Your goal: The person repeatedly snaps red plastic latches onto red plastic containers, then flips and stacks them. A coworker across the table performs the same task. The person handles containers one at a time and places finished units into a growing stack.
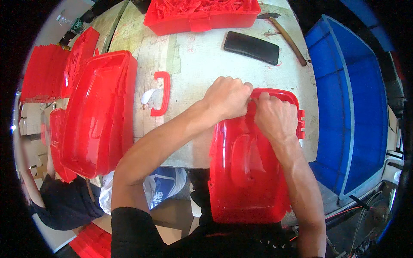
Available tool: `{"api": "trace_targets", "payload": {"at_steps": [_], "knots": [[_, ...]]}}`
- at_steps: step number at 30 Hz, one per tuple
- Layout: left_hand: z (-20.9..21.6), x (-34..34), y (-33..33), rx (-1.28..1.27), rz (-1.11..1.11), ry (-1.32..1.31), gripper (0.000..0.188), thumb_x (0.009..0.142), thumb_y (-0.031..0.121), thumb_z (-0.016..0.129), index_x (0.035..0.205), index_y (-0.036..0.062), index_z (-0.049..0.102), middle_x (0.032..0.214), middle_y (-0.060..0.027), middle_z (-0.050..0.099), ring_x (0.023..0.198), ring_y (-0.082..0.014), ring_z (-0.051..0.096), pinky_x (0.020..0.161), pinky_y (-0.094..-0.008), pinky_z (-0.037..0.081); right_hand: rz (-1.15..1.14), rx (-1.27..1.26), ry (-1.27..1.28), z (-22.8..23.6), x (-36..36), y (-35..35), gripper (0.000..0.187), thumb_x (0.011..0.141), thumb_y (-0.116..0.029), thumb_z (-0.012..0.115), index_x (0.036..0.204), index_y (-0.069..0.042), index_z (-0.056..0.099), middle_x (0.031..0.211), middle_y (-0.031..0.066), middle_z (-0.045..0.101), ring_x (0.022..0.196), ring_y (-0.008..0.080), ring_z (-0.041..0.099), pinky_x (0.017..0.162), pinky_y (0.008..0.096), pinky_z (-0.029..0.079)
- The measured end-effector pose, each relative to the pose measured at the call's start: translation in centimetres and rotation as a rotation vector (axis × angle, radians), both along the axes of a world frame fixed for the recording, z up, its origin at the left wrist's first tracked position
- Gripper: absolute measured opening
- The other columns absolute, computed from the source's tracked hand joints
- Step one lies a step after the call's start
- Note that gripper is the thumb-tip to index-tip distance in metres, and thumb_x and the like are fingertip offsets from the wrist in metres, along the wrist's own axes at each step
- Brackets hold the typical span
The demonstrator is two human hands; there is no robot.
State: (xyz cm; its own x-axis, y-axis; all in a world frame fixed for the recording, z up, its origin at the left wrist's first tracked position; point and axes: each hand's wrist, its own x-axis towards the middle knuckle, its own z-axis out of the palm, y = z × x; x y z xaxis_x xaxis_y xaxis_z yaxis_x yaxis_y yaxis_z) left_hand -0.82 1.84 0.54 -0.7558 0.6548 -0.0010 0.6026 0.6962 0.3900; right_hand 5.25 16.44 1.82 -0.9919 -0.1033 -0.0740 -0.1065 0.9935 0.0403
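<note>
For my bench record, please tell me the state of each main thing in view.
Red shell: held at its far rim.
Left hand: closed on rim.
Right hand: closed on rim.
Left red box: open.
Far red box: open, filled with red pieces.
Red handle: lying loose.
Phone: lying flat.
Hammer: lying down.
Blue crate: open.

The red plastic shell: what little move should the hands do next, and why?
Perhaps the right hand should slide along the rim of the red plastic shell toward its far right corner. It and the left hand are bunched close together at the far rim, and that corner is uncovered.
</note>
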Motion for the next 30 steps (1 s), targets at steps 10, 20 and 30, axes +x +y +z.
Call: {"api": "trace_targets", "payload": {"at_steps": [10,20,30], "knots": [[-0.8,-0.4,-0.3,0.042,-0.006,0.024,0.015,0.074,0.015,0.067,0.081,0.0016,0.069,0.073,-0.0258,0.066,0.072,-0.0436,0.067,0.069,-0.0505,0.055,0.352,0.349,-0.061,1.7,-2.0,0.4,0.012,0.09,-0.012,0.062,0.093,-0.009,0.073,0.089,0.0072,0.075,0.077,0.0194,0.074,0.057,0.0327,0.059],[0.0,-1.0,0.0,-0.057,0.016,0.003,0.018,0.075,0.016,0.066,0.085,0.0014,0.072,0.076,-0.0262,0.068,0.074,-0.0418,0.069,0.071,-0.0506,0.055,0.201,0.179,0.109,-0.3,-1.5,0.7,0.014,0.093,-0.014,0.056,0.089,-0.008,0.068,0.082,0.0119,0.073,0.07,0.0244,0.074,0.055,0.0339,0.059],[0.0,-1.5,-0.4,-0.014,0.093,0.05,0.018,0.075,0.017,0.066,0.082,0.0018,0.071,0.079,-0.0257,0.068,0.077,-0.0425,0.068,0.074,-0.0512,0.055,0.105,0.107,0.067,-0.4,-2.3,-0.4,0.015,0.088,-0.016,0.059,0.091,-0.006,0.069,0.08,0.0131,0.074,0.068,0.0254,0.074,0.057,0.0367,0.059]]}}
